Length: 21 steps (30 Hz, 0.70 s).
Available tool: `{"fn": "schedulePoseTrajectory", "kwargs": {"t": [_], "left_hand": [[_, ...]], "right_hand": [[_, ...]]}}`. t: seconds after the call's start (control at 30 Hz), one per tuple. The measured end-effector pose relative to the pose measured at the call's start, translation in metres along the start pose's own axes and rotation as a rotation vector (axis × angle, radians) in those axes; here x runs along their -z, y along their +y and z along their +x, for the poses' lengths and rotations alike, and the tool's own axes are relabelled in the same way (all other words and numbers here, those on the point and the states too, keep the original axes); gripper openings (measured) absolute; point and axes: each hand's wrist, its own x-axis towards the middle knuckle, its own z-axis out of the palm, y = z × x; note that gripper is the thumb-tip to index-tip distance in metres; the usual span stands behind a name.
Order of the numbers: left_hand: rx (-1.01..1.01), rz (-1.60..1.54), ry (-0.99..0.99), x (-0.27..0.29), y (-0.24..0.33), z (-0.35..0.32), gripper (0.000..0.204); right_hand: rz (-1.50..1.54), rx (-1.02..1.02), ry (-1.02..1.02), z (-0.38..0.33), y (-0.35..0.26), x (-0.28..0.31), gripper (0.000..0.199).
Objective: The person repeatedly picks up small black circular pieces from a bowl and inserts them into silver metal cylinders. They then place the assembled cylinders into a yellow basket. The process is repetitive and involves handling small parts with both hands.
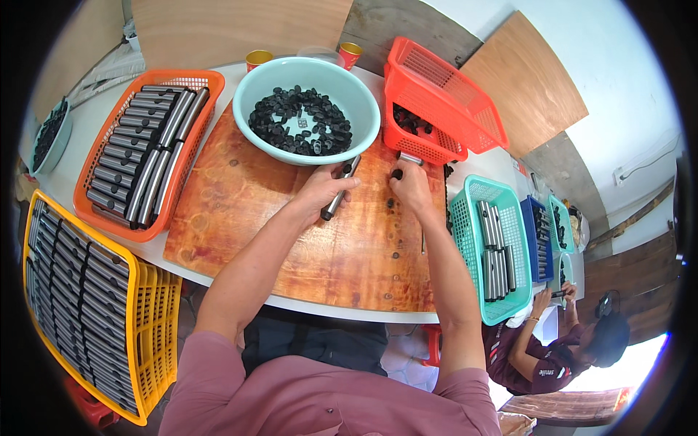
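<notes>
Clamped in the left hand (320, 190) is a dark metal tube (340, 188), fingers wrapped round its middle, the tube slanting over the wooden board (291, 240) just below the turquoise bowl (251, 91) of small black caps (298, 120). Right hand (411, 185) sits close beside it on the board, fingertips pinching a small black cap (397, 174) near the tilted red basket (443, 94). Off to the left an orange basket (185, 156) and a yellow crate (156, 312) sit packed with more tubes, while a teal basket (465, 240) on the right holds a few.
</notes>
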Motion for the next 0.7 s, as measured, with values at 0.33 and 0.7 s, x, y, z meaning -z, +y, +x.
{"fn": "schedulePoseTrajectory", "kwargs": {"t": [0.33, 0.7], "left_hand": [[-0.007, 0.009, -0.012, -0.004, 0.001, -0.001, 0.044], [-0.004, 0.000, 0.008, 0.007, -0.004, 0.003, 0.050]], "right_hand": [[0.065, -0.007, 0.142, -0.034, -0.009, 0.000, 0.029], [0.098, -0.059, -0.204, -0.046, -0.018, 0.084, 0.066]]}}
